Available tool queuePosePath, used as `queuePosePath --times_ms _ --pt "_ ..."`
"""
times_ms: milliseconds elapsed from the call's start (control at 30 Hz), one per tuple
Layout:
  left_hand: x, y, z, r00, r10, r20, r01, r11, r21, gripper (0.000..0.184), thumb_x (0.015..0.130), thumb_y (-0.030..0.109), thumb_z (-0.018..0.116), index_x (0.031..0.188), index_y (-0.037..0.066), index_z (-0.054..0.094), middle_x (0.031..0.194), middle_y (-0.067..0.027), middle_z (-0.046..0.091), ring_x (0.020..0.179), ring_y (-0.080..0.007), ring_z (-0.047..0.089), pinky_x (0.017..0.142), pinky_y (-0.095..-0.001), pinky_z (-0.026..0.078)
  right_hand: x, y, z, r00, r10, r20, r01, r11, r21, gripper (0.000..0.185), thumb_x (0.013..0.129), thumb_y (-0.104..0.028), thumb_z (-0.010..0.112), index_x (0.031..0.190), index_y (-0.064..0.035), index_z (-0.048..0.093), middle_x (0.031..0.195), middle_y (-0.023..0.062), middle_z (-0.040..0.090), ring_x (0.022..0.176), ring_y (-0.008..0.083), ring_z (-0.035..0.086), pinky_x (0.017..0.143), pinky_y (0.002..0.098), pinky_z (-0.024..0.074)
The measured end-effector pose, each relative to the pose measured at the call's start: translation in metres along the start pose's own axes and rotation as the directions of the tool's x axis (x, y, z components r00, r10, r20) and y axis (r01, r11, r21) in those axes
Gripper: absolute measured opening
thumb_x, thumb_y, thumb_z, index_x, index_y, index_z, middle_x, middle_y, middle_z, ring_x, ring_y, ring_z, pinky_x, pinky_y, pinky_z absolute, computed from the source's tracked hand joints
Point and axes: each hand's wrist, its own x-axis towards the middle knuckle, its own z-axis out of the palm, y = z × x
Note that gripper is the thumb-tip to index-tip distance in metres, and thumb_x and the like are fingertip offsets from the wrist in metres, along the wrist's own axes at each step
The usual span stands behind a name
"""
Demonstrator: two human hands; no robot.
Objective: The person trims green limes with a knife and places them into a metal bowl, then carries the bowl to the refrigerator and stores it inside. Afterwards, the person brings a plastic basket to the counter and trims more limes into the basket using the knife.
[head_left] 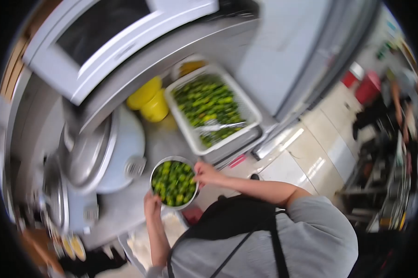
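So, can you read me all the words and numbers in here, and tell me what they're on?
None can be read.
White boxy appliance: a faint mark on its front, too blurred to read.
Grey panel on the big round pot: too blurred to tell if it has writing.

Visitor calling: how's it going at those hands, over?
Left hand, right hand gripping bowl at opposite sides. Bowl well filled with green pieces. Nothing visibly in the way.

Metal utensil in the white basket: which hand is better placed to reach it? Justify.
Right, probably: the right hand grips the round bowl on the side nearer the metal utensil; the left hand holds its farther side.
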Motion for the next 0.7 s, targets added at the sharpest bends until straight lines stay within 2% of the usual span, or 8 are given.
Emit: queuePosePath --times_ms 67,167,233,400,467,533,633,700 --pt "-0.011 0.004 -0.008 0.998 -0.017 0.056 0.015 0.999 0.040 0.046 0.056 -0.010 0.044 0.100 -0.004 0.053 0.079 -0.0041 0.058 0.057 -0.0104 0.051 0.047 -0.0195 0.038 -0.017 -0.003 0.004 1.000 -0.004 0.000 0.004 1.000 0.010 0.024 0.075 -0.003 0.060 0.082 -0.0056 0.038 0.067 0.0069 0.053 0.052 0.0162 0.060 0.042 0.0265 0.0496" --pt "-0.027 0.029 -0.001 0.985 -0.017 0.170 -0.001 0.995 0.104 0.042 0.054 -0.009 0.044 0.095 -0.005 0.053 0.089 -0.0103 0.059 0.074 -0.0158 0.057 0.064 -0.0244 0.045 -0.056 -0.036 0.007 0.998 -0.054 0.019 0.050 0.987 0.155 0.023 0.075 -0.002 0.060 0.081 -0.0046 0.038 0.067 0.0067 0.053 0.053 0.0149 0.059 0.044 0.0257 0.0499" --pt "-0.043 0.049 0.037 0.969 0.013 0.246 -0.035 0.996 0.085 0.038 0.055 -0.009 0.047 0.093 -0.005 0.052 0.090 -0.0118 0.060 0.078 -0.0182 0.058 0.072 -0.0263 0.045 -0.083 -0.059 -0.004 0.996 -0.091 -0.006 0.091 0.981 0.174 0.021 0.075 -0.003 0.059 0.081 -0.0046 0.039 0.068 0.0074 0.054 0.053 0.0138 0.058 0.046 0.0249 0.0496" --pt "-0.066 0.070 0.150 0.865 0.000 0.501 -0.064 0.992 0.111 0.039 0.058 -0.008 0.052 0.096 -0.007 0.051 0.092 -0.0141 0.060 0.082 -0.0200 0.059 0.078 -0.0288 0.045 -0.165 -0.090 -0.064 0.957 -0.220 -0.191 0.258 0.943 0.210 0.018 0.076 -0.002 0.057 0.082 -0.0054 0.040 0.067 0.0057 0.052 0.052 0.0124 0.057 0.045 0.0239 0.0474" --pt "-0.071 0.059 0.205 0.785 -0.053 0.617 -0.042 0.989 0.140 0.039 0.061 -0.009 0.052 0.100 -0.008 0.050 0.095 -0.0151 0.060 0.084 -0.0209 0.059 0.079 -0.0294 0.045 -0.205 -0.089 -0.096 0.881 -0.320 -0.349 0.387 0.912 0.140 0.018 0.075 -0.001 0.057 0.081 -0.0053 0.040 0.066 0.0045 0.052 0.052 0.0119 0.055 0.045 0.0234 0.0459" --pt "-0.071 0.034 0.264 0.684 -0.153 0.713 0.012 0.980 0.199 0.042 0.063 -0.011 0.049 0.104 -0.008 0.049 0.100 -0.0151 0.058 0.089 -0.0222 0.058 0.081 -0.0314 0.045 -0.253 -0.084 -0.131 0.830 -0.321 -0.457 0.413 0.904 0.114 0.018 0.074 0.001 0.056 0.081 -0.0049 0.040 0.068 0.0028 0.050 0.052 0.0116 0.054 0.045 0.0236 0.0451" --pt "-0.074 -0.020 0.355 0.543 -0.356 0.760 0.134 0.931 0.340 0.048 0.061 -0.012 0.046 0.108 -0.006 0.047 0.102 -0.0139 0.057 0.091 -0.0236 0.058 0.082 -0.0329 0.045 -0.320 -0.069 -0.182 0.743 -0.264 -0.615 0.376 0.925 0.057 0.018 0.074 0.000 0.056 0.081 -0.0047 0.040 0.068 0.0031 0.050 0.053 0.0121 0.054 0.046 0.0239 0.0460" --pt "-0.071 -0.076 0.405 0.447 -0.466 0.764 0.162 0.882 0.443 0.051 0.058 -0.013 0.045 0.109 -0.006 0.047 0.101 -0.0137 0.056 0.090 -0.0247 0.058 0.081 -0.0332 0.046 -0.360 -0.045 -0.206 0.564 -0.312 -0.765 0.457 0.889 -0.026 0.017 0.074 -0.001 0.056 0.079 -0.0040 0.040 0.066 0.0048 0.051 0.052 0.0126 0.054 0.046 0.0246 0.0471"
